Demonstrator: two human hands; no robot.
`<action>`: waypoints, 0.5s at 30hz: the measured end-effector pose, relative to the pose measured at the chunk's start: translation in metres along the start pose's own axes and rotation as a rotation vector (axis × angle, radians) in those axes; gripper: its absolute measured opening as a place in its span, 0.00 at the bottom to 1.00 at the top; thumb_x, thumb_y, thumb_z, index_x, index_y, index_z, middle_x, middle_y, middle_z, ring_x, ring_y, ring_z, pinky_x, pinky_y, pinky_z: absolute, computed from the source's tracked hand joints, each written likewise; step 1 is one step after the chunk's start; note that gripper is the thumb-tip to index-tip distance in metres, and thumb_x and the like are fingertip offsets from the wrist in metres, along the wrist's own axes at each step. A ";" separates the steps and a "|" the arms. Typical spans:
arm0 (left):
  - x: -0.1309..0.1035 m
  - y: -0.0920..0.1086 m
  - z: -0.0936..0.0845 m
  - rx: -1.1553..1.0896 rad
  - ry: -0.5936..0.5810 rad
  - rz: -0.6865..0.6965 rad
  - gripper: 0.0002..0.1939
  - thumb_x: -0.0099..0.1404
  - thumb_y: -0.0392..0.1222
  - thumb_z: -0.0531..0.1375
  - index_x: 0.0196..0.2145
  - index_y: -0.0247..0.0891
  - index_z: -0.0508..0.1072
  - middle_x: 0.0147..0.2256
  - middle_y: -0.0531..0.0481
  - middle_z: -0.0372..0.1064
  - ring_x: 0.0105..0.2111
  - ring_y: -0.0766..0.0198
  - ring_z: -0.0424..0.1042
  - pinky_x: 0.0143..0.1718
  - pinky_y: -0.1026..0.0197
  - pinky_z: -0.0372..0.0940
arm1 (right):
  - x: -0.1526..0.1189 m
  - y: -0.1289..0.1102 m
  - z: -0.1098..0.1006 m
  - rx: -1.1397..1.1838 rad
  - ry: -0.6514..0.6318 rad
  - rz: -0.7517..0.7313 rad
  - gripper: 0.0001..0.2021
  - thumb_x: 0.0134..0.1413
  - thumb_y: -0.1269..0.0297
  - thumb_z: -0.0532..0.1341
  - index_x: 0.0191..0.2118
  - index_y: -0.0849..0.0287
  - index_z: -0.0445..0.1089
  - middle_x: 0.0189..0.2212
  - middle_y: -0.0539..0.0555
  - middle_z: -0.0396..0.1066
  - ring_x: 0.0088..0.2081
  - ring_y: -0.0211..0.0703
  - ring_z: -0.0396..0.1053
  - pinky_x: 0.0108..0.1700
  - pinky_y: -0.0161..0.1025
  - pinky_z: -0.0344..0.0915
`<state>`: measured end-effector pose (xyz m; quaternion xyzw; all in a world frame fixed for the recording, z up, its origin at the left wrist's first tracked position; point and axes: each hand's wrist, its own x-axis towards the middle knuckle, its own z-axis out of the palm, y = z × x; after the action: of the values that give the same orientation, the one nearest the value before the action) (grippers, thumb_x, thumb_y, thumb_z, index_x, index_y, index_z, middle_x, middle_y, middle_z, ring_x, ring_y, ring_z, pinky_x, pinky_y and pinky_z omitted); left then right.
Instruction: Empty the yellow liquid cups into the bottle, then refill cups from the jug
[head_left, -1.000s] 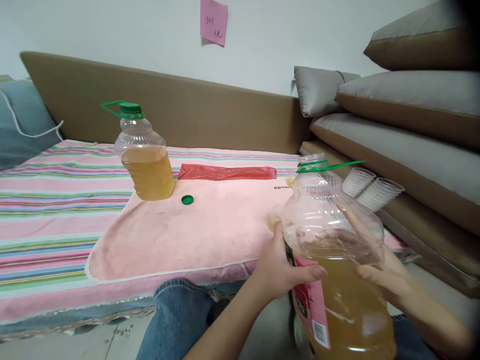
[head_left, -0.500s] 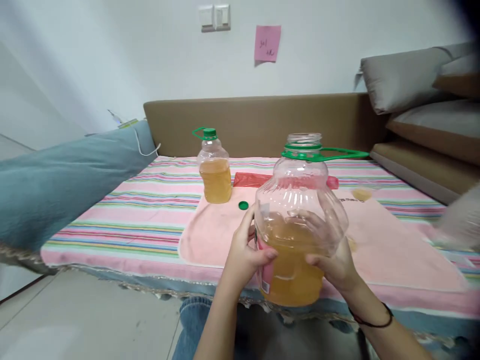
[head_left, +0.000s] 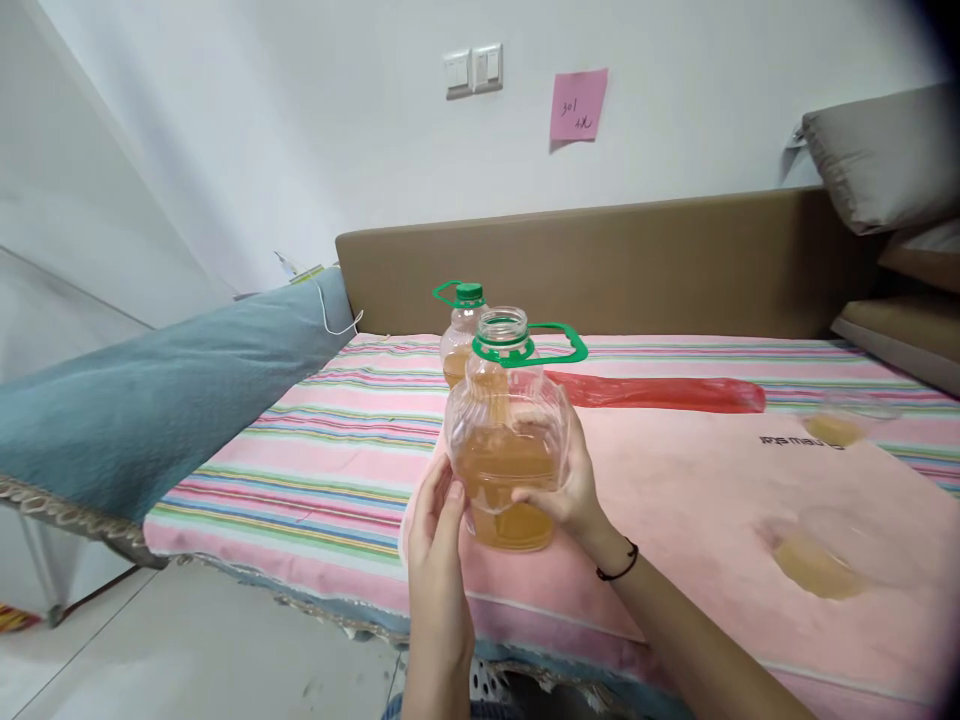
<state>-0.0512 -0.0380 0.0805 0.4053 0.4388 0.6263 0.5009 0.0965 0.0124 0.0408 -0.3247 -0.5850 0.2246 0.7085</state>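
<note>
A clear plastic bottle (head_left: 510,470) with amber liquid in its lower half stands upright between my hands, its mouth uncapped and a green handle ring around its neck. My left hand (head_left: 442,540) presses against its left side, thumb up. My right hand (head_left: 566,485) wraps round the right side, its fingers partly seen through the plastic. Just behind, partly hidden, is a second bottle (head_left: 459,340) with amber liquid and a green cap (head_left: 469,291). The held bottle is at the near part of a pink cloth (head_left: 660,500).
A flattened red plastic bag (head_left: 675,393) lies behind the cloth's edge. Two clear containers with yellowish contents, one a blurred shape (head_left: 817,565), sit at the right. A blue-covered armrest (head_left: 195,350) borders the left; grey cushions (head_left: 885,160) are stacked at the far right.
The uncapped bottle has moved left and away from me with both hands, over the cloth and in front of the capped bottle. The view has shifted. The loose green cap no longer shows.
</note>
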 end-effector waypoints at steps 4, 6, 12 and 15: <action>0.007 -0.005 -0.005 0.020 0.031 -0.030 0.25 0.60 0.53 0.63 0.54 0.43 0.73 0.58 0.45 0.69 0.61 0.50 0.64 0.64 0.50 0.57 | 0.001 0.028 0.008 -0.012 0.001 0.013 0.60 0.33 0.40 0.73 0.69 0.48 0.42 0.66 0.61 0.54 0.59 0.62 0.63 0.61 0.60 0.62; 0.009 -0.008 -0.007 0.029 0.025 -0.027 0.26 0.59 0.54 0.64 0.54 0.44 0.73 0.58 0.45 0.68 0.62 0.49 0.63 0.63 0.49 0.58 | 0.001 0.035 0.010 0.003 -0.008 0.023 0.60 0.32 0.39 0.73 0.69 0.48 0.43 0.66 0.61 0.53 0.60 0.63 0.63 0.61 0.60 0.61; 0.006 -0.010 -0.005 0.067 0.033 -0.032 0.28 0.60 0.55 0.63 0.56 0.45 0.70 0.61 0.46 0.65 0.63 0.50 0.61 0.64 0.50 0.57 | 0.001 0.039 0.011 0.060 -0.027 0.064 0.59 0.33 0.44 0.75 0.69 0.44 0.42 0.65 0.60 0.53 0.60 0.61 0.62 0.62 0.61 0.60; 0.003 -0.008 0.002 0.069 0.049 -0.081 0.27 0.60 0.53 0.63 0.57 0.48 0.69 0.62 0.49 0.62 0.65 0.51 0.58 0.64 0.50 0.57 | 0.000 0.036 0.011 0.063 -0.020 0.078 0.58 0.33 0.45 0.75 0.68 0.38 0.43 0.67 0.56 0.50 0.62 0.61 0.59 0.63 0.63 0.57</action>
<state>-0.0478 -0.0342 0.0734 0.3886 0.4882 0.5998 0.5008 0.0881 0.0390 0.0159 -0.3224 -0.5716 0.2735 0.7032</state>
